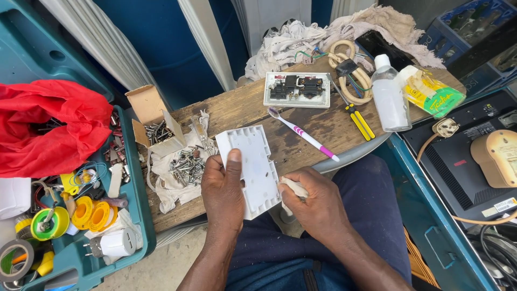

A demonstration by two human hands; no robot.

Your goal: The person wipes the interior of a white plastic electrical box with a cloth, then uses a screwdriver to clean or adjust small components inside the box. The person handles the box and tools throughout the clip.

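A worn wooden board [301, 145] serves as a work surface across the person's lap, with blue plastic crates and a blue wall behind it. In the head view, the left hand [223, 188] is closed on a white plastic cover plate [249, 161], with the thumb pressed flat on its face and the other fingers hidden under it. The plate is rectangular, and its long axis runs from the far side of the board toward the person, slightly tilted to the right at the near end. Its near end hangs over the board's edge. The face has raised ribs and small notches on the rim, and it looks a little dusty. The right hand [318, 202] is closed around a small white cloth [293, 189], which touches the right edge of the plate. Near the plate lie a toothbrush [304, 134] with pink and white handle, a pile of screws [186, 167] on a rag, and an open small carton [153, 121]. Farther away rest a white socket unit [297, 89], a yellow screwdriver [358, 119] and a clear bottle [389, 97].
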